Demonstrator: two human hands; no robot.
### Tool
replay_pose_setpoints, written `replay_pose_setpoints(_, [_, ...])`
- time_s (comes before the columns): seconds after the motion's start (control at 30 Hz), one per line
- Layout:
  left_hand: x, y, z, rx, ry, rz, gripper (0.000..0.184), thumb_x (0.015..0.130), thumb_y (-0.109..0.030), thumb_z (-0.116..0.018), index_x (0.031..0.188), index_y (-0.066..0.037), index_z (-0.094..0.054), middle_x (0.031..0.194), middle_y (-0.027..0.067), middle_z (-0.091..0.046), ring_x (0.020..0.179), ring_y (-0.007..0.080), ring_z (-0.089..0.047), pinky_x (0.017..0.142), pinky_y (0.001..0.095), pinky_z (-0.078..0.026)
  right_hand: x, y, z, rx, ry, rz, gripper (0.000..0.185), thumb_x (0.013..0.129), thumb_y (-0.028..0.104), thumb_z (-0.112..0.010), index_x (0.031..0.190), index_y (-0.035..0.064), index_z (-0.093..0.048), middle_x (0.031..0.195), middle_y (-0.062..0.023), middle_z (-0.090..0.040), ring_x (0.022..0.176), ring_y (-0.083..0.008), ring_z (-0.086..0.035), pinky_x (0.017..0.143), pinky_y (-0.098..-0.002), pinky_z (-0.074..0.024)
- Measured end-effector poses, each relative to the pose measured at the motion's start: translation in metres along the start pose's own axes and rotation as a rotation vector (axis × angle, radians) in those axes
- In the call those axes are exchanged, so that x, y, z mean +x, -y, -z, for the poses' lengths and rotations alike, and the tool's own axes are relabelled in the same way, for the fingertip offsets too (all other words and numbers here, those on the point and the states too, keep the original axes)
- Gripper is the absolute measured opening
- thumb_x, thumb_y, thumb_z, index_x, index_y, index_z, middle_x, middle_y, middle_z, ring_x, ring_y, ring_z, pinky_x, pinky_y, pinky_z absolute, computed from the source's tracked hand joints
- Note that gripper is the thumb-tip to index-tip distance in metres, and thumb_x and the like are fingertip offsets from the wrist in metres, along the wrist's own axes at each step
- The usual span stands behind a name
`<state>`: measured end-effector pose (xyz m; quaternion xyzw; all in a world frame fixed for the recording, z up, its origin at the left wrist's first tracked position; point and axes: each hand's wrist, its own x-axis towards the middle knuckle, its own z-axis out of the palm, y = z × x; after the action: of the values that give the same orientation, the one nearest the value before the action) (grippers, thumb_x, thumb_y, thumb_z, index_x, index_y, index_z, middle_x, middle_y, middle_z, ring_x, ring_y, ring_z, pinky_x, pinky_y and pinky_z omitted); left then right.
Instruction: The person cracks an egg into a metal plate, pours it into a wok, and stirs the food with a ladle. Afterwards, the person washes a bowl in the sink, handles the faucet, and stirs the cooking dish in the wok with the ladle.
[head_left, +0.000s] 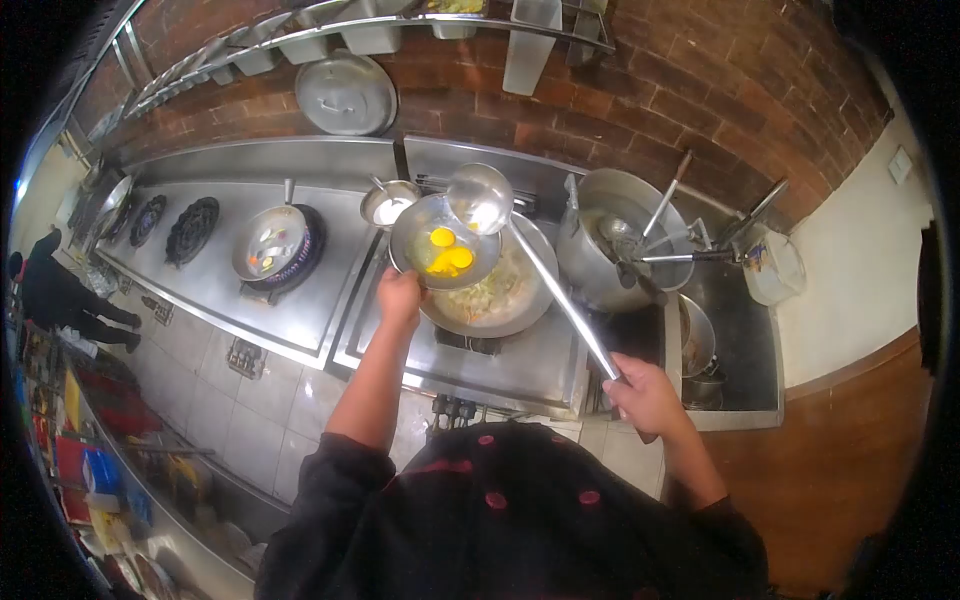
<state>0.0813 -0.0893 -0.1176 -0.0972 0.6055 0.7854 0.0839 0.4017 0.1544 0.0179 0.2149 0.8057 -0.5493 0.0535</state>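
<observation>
My left hand (399, 298) grips the rim of a metal bowl (408, 245) holding cracked eggs with yellow yolks (450, 260). Closed around the long handle of a ladle (565, 295) is my right hand (645, 393). The ladle's round head is at the bowl's upper right edge; whether they touch I cannot tell. Under and to the right of the bowl sits a wide wok (535, 290) on the stove, with pale chopped food (485, 300) in it. A small metal pot (378, 205) with white contents stands just left of the bowl.
A large stock pot (590, 255) with utensils stands on the right. Farther left, a frying pan (270, 245) rests over a lit burner. A round lid (346, 92) leans on the brick wall below a shelf of containers. Another person (70, 290) is at the far left.
</observation>
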Motion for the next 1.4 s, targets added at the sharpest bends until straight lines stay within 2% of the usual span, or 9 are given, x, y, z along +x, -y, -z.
replay_pose_setpoints(0.27, [0.005,0.008,0.004,0.005,0.033,-0.061,0.023,0.080,0.001,-0.048,0.101,-0.001,-0.057,0.079,0.0079,-0.061,0.056,0.0150,-0.056,0.046,0.0280,-0.045,0.006,0.029,-0.012,-0.156,0.106,-0.007,0.023,0.087,0.019,-0.057,0.105,0.0053,-0.059,0.062,-0.0047,-0.055,0.051,-0.0113,-0.052,0.048,-0.0304,-0.0430])
replay_pose_setpoints(0.63, [-0.002,0.005,0.007,0.053,-0.087,-0.041,0.020,0.078,-0.001,-0.050,0.097,0.001,-0.057,0.076,0.0112,-0.061,0.058,0.0190,-0.059,0.048,0.0318,-0.047,0.006,0.034,-0.016,-0.174,0.131,-0.064,0.020,0.085,0.015,-0.056,0.102,0.0041,-0.060,0.063,-0.0035,-0.054,0.052,-0.0109,-0.052,0.050,-0.0300,-0.0432])
replay_pose_setpoints(0.77, [0.001,0.016,0.011,0.413,-0.121,-0.215,0.017,0.077,-0.008,-0.057,0.091,-0.001,-0.060,0.078,0.0121,-0.064,0.069,0.0232,-0.063,0.061,0.0371,-0.051,0.007,0.045,-0.020,-0.148,0.063,-0.055,0.016,0.083,0.007,-0.052,0.096,0.0020,-0.059,0.061,-0.0026,-0.053,0.048,-0.0087,-0.050,0.042,-0.0253,-0.0400])
replay_pose_setpoints(0.87, [0.028,0.042,-0.002,0.231,-0.178,-0.045,0.017,0.077,-0.006,-0.056,0.091,-0.001,-0.063,0.074,0.0135,-0.066,0.060,0.0241,-0.064,0.056,0.0376,-0.052,0.021,0.039,-0.034,-0.178,0.089,-0.007,0.009,0.085,0.006,-0.050,0.089,-0.0002,-0.055,0.061,-0.0037,-0.052,0.045,-0.0097,-0.050,0.040,-0.0280,-0.0407])
replay_pose_setpoints(1.0, [-0.013,-0.013,-0.007,0.090,-0.176,-0.018,0.017,0.078,-0.006,-0.055,0.092,-0.001,-0.064,0.072,0.0107,-0.065,0.057,0.0195,-0.063,0.050,0.0323,-0.051,0.001,0.045,-0.010,-0.106,0.125,-0.048,0.006,0.086,0.005,-0.049,0.085,0.0006,-0.052,0.060,-0.0029,-0.051,0.043,-0.0103,-0.048,0.039,-0.0267,-0.0392])
replay_pose_setpoints(1.1, [-0.026,-0.020,-0.010,0.113,-0.179,-0.041,0.014,0.081,-0.008,-0.056,0.089,0.002,-0.062,0.075,0.0131,-0.064,0.061,0.0221,-0.064,0.054,0.0341,-0.055,0.014,0.048,-0.028,-0.184,0.036,0.018,0.007,0.086,0.004,-0.051,0.090,0.0004,-0.055,0.061,-0.0024,-0.050,0.044,-0.0094,-0.048,0.038,-0.0263,-0.0388])
replay_pose_setpoints(1.23, [0.004,0.007,-0.006,0.245,-0.224,-0.101,0.019,0.078,-0.010,-0.058,0.092,0.001,-0.063,0.077,0.0170,-0.066,0.061,0.0265,-0.066,0.055,0.0373,-0.053,0.010,0.039,-0.020,-0.152,0.115,-0.122,0.017,0.085,0.004,-0.052,0.100,0.0039,-0.059,0.062,-0.0029,-0.052,0.048,-0.0099,-0.049,0.038,-0.0262,-0.0387])
replay_pose_setpoints(1.37, [0.019,0.034,-0.003,0.388,-0.206,-0.197,0.016,0.079,-0.009,-0.058,0.089,0.003,-0.060,0.079,0.0196,-0.065,0.063,0.0281,-0.066,0.055,0.0386,-0.053,0.009,0.037,-0.009,-0.246,0.085,0.002,0.014,0.085,0.010,-0.054,0.097,0.0034,-0.060,0.065,-0.0003,-0.054,0.049,-0.0093,-0.048,0.044,-0.0261,-0.0409])
replay_pose_setpoints(1.4, [-0.003,0.009,-0.004,0.454,-0.170,-0.185,0.014,0.079,-0.005,-0.056,0.091,0.003,-0.059,0.077,0.0180,-0.064,0.062,0.0267,-0.065,0.052,0.0386,-0.052,0.021,0.027,-0.015,-0.259,0.095,0.047,0.021,0.087,0.008,-0.053,0.106,0.0023,-0.059,0.063,-0.0007,-0.052,0.047,-0.0090,-0.048,0.043,-0.0256,-0.0398])
